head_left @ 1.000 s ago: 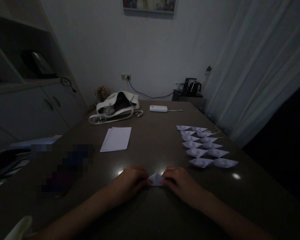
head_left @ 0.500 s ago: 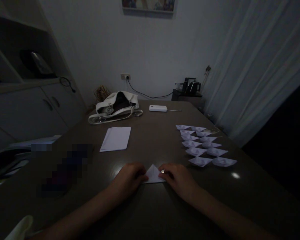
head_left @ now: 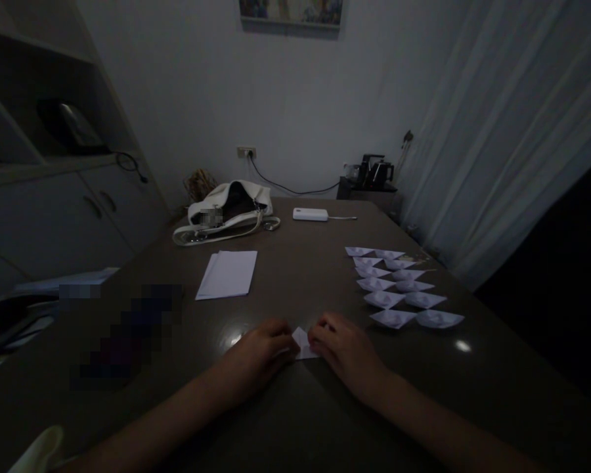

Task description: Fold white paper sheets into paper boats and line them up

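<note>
Compared with half a second ago, the fingers of the two hands are nearer together, so less of the small folded paper (head_left: 301,343) is visible between them. It is at the near middle of the worktop (head_left: 295,282). The left hand (head_left: 263,351) has its grip pinching the left side, the right hand (head_left: 345,351) the right side. Folding, I judge, continues at both sides.
</note>
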`<state>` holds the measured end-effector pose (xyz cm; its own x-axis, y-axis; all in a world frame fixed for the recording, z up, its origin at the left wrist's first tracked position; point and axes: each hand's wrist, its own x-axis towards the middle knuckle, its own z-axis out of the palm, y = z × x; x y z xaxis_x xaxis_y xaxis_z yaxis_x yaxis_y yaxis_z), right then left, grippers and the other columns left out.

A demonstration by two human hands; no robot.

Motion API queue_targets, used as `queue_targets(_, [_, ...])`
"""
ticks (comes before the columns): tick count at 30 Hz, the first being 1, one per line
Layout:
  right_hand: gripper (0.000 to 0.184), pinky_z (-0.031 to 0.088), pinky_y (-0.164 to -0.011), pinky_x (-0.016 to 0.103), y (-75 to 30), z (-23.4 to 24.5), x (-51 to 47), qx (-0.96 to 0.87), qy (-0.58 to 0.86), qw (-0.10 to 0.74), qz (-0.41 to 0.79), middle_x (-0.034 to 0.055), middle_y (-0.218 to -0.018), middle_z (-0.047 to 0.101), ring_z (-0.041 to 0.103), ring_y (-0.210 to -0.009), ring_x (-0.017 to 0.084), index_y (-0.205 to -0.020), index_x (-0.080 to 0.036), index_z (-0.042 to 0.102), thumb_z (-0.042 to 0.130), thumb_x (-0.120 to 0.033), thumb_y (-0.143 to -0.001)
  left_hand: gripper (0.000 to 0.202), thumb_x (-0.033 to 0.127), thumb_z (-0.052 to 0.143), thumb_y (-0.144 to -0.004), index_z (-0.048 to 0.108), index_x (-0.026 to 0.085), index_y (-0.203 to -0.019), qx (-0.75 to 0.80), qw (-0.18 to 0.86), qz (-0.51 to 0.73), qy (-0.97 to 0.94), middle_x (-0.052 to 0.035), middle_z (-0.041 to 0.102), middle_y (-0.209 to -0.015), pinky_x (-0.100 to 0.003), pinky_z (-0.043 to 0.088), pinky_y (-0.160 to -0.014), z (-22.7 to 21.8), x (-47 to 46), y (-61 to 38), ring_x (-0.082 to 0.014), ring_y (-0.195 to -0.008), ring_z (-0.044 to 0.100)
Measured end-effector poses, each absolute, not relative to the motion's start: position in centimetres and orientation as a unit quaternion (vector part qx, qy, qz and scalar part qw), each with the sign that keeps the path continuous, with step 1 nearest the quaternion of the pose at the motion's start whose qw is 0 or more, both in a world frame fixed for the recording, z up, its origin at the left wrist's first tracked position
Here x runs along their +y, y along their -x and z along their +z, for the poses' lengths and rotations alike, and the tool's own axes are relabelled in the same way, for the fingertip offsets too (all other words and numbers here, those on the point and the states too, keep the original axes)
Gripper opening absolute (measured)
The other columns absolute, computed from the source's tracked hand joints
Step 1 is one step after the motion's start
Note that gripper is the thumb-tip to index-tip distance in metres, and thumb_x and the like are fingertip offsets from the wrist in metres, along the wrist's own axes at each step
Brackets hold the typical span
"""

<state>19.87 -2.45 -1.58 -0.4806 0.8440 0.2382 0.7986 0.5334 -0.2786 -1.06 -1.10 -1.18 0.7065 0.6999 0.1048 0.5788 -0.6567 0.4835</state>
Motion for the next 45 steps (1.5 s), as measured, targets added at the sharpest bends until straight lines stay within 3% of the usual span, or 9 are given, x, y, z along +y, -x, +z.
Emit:
queue_targets(3, [0.015, 0.041, -0.073, 0.029, -19.8, -2.4, -2.6, -0.906, 0.381, 0.182, 0.008, 0.0031, -0.09, 0.065, 0.056, -0.084, 0.017, -0.093, -0.021, 0.067, 0.057, -0.011, -0.087, 0.013, 0.023, 0.057, -0.088, 0.066, 0.019, -0.098, 0.334, 0.165, 0.116, -0.921, -0.0066, 0.059, -0.099, -0.028, 0.046, -0.076, -0.5, -1.3, 1.0, -0.0189, -0.089, 0.056])
queue_targets(7, [0.013, 0.043, -0.068, 0.029, -19.5, -3.0, -3.6, -0.931, 0.332, 0.146, -0.045, 0.0046, -0.082, 0.066, 0.057, -0.075, 0.017, -0.091, -0.015, 0.068, 0.056, -0.012, -0.087, 0.016, 0.014, 0.049, -0.091, 0.065, 0.015, -0.09, 0.297, 0.038, 0.079, -0.951, -0.0071, 0.06, -0.089, -0.031, 0.047, -0.074, -0.6, -1.9, 0.2, -0.021, -0.086, 0.055])
queue_targets(17, [0.011, 0.04, -0.063, 0.029, -18.9, -1.0, -4.7, -0.9, 0.426, 0.033, -0.088, 0.0059, -0.076, 0.068, 0.061, -0.073, 0.018, -0.076, -0.013, 0.07, 0.062, -0.006, -0.081, 0.02, 0.009, 0.043, -0.09, 0.063, 0.01, -0.088, 0.285, -0.066, -0.016, -0.956, -0.0098, 0.063, -0.08, -0.032, 0.051, -0.056, -1.0, -4.2, -0.4, -0.0219, -0.067, 0.06])
queue_targets(27, [0.016, 0.038, -0.062, 0.032, -20.2, 0.7, -4.6, -0.87, 0.487, -0.028, -0.065, 0.0083, -0.08, 0.07, 0.061, -0.08, 0.023, -0.075, -0.017, 0.074, 0.062, -0.007, -0.08, 0.026, 0.008, 0.044, -0.089, 0.067, 0.01, -0.076, 0.289, -0.022, -0.076, -0.954, -0.0114, 0.066, -0.078, -0.033, 0.051, -0.06, 1.3, -2.8, 0.5, -0.0229, -0.07, 0.061])
queue_targets(32, [0.02, 0.042, -0.065, 0.034, -19.6, -1.0, -5.2, -0.891, 0.446, -0.011, -0.087, 0.0109, -0.078, 0.068, 0.061, -0.077, 0.023, -0.069, -0.015, 0.072, 0.06, -0.001, -0.076, 0.024, 0.002, 0.047, -0.08, 0.07, 0.01, -0.076, 0.401, 0.024, -0.109, -0.909, -0.0158, 0.067, -0.086, -0.034, 0.051, -0.066, 0.8, -4.6, -0.9, -0.0255, -0.079, 0.062])
queue_targets(35, [0.019, 0.044, -0.066, 0.035, -19.5, -1.6, -5.3, -0.887, 0.454, -0.005, -0.082, 0.0119, -0.078, 0.068, 0.062, -0.077, 0.024, -0.068, -0.014, 0.071, 0.06, 0.001, -0.075, 0.03, -0.002, 0.044, -0.079, 0.071, 0.008, -0.086, 0.409, 0.045, -0.123, -0.903, -0.0188, 0.067, -0.094, -0.039, 0.051, -0.074, 1.5, -5.1, -0.7, -0.0291, -0.088, 0.063])
queue_targets(37, [0.019, 0.045, -0.066, 0.034, -19.6, -1.7, -5.3, -0.883, 0.464, -0.008, -0.071, 0.0118, -0.076, 0.068, 0.062, -0.075, 0.024, -0.069, -0.013, 0.071, 0.06, 0.001, -0.074, 0.037, -0.001, 0.044, -0.078, 0.067, 0.007, -0.107, 0.428, 0.073, -0.12, -0.893, -0.0198, 0.068, -0.099, -0.041, 0.051, -0.076, 2.1, -5.0, 0.3, -0.0299, -0.088, 0.064])
queue_targets(40, [0.018, 0.046, -0.067, 0.034, -19.8, -1.3, -5.3, -0.879, 0.472, -0.005, -0.059, 0.0123, -0.078, 0.068, 0.062, -0.076, 0.023, -0.071, -0.011, 0.07, 0.059, 0.002, -0.075, 0.045, 0.006, 0.048, -0.08, 0.06, 0.018, -0.121, 0.45, 0.107, -0.085, -0.882, -0.0147, 0.071, -0.094, -0.041, 0.051, -0.071, 2.8, -4.4, 2.4, -0.0311, -0.084, 0.066])
queue_targets(45, [0.019, 0.046, -0.066, 0.033, -19.6, -0.8, -5.3, -0.88, 0.471, -0.016, -0.054, 0.0136, -0.079, 0.068, 0.063, -0.075, 0.023, -0.072, -0.01, 0.071, 0.058, 0.003, -0.075, 0.039, 0.013, 0.043, -0.085, 0.066, 0.031, -0.112, 0.444, 0.18, -0.038, -0.877, -0.0076, 0.073, -0.088, -0.032, 0.05, -0.066, 3.5, -3.9, 4.3, -0.0252, -0.077, 0.069])
